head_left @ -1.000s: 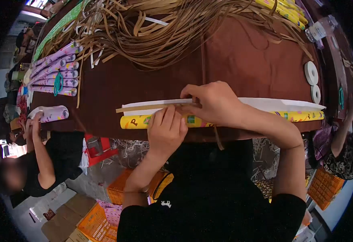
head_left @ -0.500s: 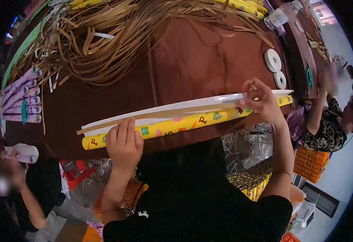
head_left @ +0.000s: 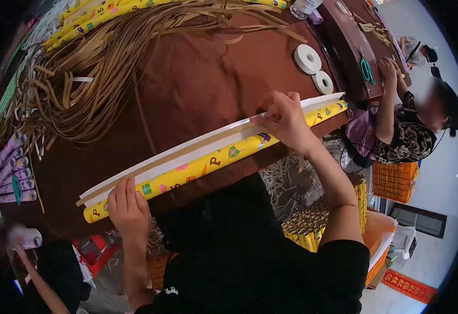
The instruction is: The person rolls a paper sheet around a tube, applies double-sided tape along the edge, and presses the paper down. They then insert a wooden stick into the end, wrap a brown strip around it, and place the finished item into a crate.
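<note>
A long roll of yellow patterned wrapping paper (head_left: 216, 161) lies slantwise along the table's near edge. Its white paper flap (head_left: 169, 149) stands out on the far side, with a narrow brown strip (head_left: 150, 166) running along it. My left hand (head_left: 129, 209) is over the roll's left end, fingers across the flap and thumb against the yellow paper. Farther right, my right hand (head_left: 286, 123) is above the roll, thumb and forefinger pinched where the brown strip reaches them. The exact grip there is partly hidden by the fingers.
Loose brown strips (head_left: 108, 83) heap up at the back left, beside more yellow rolls (head_left: 90, 23). Two white tape rolls (head_left: 307, 58) lie at the right. Purple rolls (head_left: 14, 172) are stacked at left. Other people sit at both sides; teal scissors (head_left: 367, 71) lie near one.
My right hand has slid leftward along the roll, following the brown strip. My left hand stays on the left end. The whole view has turned and shifted.
</note>
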The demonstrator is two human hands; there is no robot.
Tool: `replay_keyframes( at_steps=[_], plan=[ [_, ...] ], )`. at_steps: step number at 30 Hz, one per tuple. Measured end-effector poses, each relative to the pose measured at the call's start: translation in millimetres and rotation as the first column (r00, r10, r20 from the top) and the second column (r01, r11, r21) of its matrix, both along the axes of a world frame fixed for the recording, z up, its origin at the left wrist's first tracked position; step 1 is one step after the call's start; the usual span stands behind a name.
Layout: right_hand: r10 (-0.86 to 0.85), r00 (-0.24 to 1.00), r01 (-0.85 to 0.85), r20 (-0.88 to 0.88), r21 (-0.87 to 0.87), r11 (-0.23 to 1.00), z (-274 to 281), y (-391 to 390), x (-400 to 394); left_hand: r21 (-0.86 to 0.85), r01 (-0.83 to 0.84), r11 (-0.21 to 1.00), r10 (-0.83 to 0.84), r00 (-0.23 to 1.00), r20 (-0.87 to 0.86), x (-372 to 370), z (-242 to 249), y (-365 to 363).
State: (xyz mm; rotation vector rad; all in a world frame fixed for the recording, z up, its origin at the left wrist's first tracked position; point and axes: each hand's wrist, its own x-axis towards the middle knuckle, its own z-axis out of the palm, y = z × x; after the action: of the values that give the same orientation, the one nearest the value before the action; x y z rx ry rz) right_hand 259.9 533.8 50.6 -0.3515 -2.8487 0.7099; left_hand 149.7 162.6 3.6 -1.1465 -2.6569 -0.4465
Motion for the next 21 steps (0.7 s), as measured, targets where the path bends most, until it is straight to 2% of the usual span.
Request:
replay_keyframes(
  at_steps=[2, 3, 7, 10, 13, 15, 19, 21],
  plan=[
    [0.06, 0.997, -0.055, -0.057, 0.082, 0.995, -7.2, 2.9, 0.6, 0.004, 0.0, 1.0, -0.001, 1.0, 0.029, -1.2, 3.2, 0.9],
    [0.059, 0.998, -0.057, -0.012, 0.139, 0.989, -9.7, 5.6, 1.7, 0.007, -0.007, 1.0, 0.006, 0.998, 0.055, -1.4, 5.0, 1.9],
    [0.093, 0.988, -0.077, -0.121, 0.129, 0.989, -11.8, 6.0, 1.4, -0.034, -0.019, 0.999, 0.022, 0.997, 0.077, 0.9, 10.9, 7.5],
    [0.08, 0.996, -0.074, -0.042, 0.116, 0.99, -11.1, 5.0, 0.7, -0.094, -0.062, 0.994, 0.071, 0.993, 0.093, 6.4, 15.6, 13.4],
    [0.067, 0.998, -0.066, -0.012, 0.081, 0.995, -8.8, 3.1, -2.1, -0.152, -0.083, 0.985, 0.085, 0.996, 0.008, 9.2, 16.2, 25.0],
    [0.077, 0.997, -0.075, -0.011, 0.12, 0.99, -8.8, 4.0, -2.1, -0.088, -0.025, 0.996, 0.011, 0.988, -0.152, 12.0, 15.2, 42.1],
    [0.062, 0.998, -0.057, -0.032, 0.133, 0.989, -13.8, 5.8, 0.3, 0.08, 0.19, 0.979, -0.189, 0.982, -0.023, 20.9, 19.2, 96.2],
    [0.055, 0.998, -0.059, 0.03, 0.161, 0.985, -10.4, 4.1, -0.6, 0.103, 0.228, 0.968, -0.23, 0.973, 0.01, 29.0, 16.7, 119.4]
  ],
)
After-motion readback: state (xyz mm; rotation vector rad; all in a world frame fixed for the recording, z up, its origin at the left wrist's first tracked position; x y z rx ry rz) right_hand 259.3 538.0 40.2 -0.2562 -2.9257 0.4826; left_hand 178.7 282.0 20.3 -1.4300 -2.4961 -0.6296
